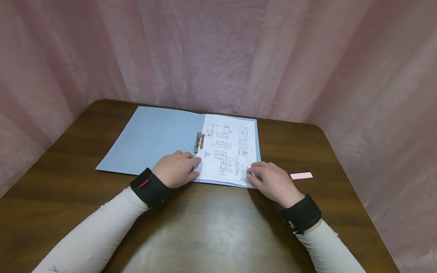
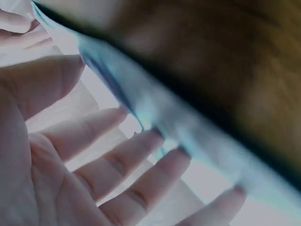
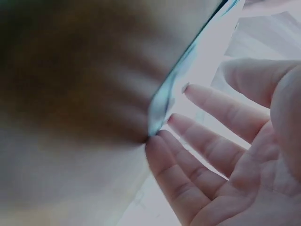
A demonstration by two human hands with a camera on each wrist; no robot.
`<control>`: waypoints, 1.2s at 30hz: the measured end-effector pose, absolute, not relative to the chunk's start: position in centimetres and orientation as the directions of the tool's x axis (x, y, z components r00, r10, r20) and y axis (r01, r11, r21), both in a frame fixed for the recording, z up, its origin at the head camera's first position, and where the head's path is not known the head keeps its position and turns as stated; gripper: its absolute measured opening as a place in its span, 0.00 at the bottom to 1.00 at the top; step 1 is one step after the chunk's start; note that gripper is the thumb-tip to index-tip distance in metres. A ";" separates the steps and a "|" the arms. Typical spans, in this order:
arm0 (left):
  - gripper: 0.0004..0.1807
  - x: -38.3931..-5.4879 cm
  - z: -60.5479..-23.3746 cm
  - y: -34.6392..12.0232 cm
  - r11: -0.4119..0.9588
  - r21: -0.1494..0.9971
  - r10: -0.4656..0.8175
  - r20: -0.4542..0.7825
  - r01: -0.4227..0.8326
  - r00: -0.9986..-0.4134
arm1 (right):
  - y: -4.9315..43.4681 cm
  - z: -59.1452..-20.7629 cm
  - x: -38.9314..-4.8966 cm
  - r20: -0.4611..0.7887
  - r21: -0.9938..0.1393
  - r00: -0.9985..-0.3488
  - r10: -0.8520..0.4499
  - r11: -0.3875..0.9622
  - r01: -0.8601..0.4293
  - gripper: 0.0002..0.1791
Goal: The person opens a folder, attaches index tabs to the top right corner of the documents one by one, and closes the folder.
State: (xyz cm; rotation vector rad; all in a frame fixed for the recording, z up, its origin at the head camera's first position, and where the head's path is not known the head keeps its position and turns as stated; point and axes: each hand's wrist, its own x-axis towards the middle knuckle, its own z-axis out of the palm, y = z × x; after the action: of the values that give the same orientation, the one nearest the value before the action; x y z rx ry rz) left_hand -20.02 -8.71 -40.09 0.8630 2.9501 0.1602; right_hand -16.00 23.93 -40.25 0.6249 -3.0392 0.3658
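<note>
while the left grip (image 1: 176, 169) and right grip (image 1: 274, 181) rest loosely spread, the printed sheet (image 1: 229, 146) lies between.

Pale glare on the tabletop (image 1: 201, 231) (blurred in both wrist views)

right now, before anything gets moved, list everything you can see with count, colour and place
folder: 1, light blue, lying open on the table
printed sheet: at least 1, white with dark line drawings, on the folder's right half
clip: 1, silvery metal, at the folder's fold
small flat bar: 1, pale pink, on the table beside the right hand
table: 1, brown, under the folder
curtain: count unclear, pink, behind the table
wristbands: 2, black, one per wrist
sleeves: 2, whitish, on the forearms
left hand: 1, bare, near the fold's near end
right hand: 1, bare, at the folder's near right corner
</note>
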 end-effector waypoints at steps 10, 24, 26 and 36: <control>0.14 -22.7 -38.8 -8.5 0.793 0.099 0.600 0.048 0.601 -0.799 | 21.4 -40.7 -16.0 0.052 -0.108 -0.949 -0.311 0.943 -0.315 0.20; 0.25 -22.6 -39.6 -8.1 0.784 0.124 0.614 -0.013 0.608 -0.789 | 20.5 -40.1 -15.4 0.089 -0.109 -0.937 -0.337 0.932 -0.345 0.18; 0.24 -22.4 -39.6 -8.2 0.781 0.116 0.618 -0.009 0.613 -0.786 | 20.6 -39.8 -15.3 0.092 -0.110 -0.937 -0.336 0.932 -0.345 0.17; 0.25 -21.6 -39.2 -8.2 0.770 0.057 0.637 -0.010 0.636 -0.770 | 20.6 -39.6 -14.8 0.062 -0.140 -0.942 -0.330 0.931 -0.336 0.16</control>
State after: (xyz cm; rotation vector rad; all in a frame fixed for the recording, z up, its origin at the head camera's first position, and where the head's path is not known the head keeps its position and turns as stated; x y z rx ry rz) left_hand -21.56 -8.21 -39.20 1.0536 2.9277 0.0780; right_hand -14.79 20.61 -39.56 0.5264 -3.0508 0.2311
